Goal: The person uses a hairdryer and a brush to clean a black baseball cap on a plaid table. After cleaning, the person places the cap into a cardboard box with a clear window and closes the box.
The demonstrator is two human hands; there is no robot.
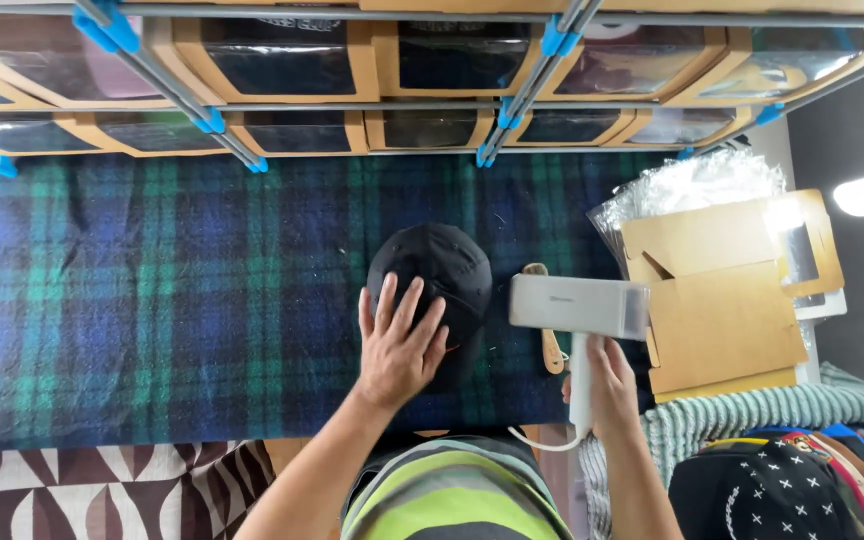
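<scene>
A black baseball cap lies on a blue and green plaid cloth. My left hand rests flat on the cap's near side, fingers spread. My right hand grips the upright handle of a white handheld steamer; its wide head points left toward the cap and hangs just to the cap's right. A white cord runs from the handle's bottom toward me.
Flat brown cardboard boxes with clear windows and plastic bags lie to the right. A rack of windowed boxes stands at the back. A wooden tool lies under the steamer. More caps pile at lower right.
</scene>
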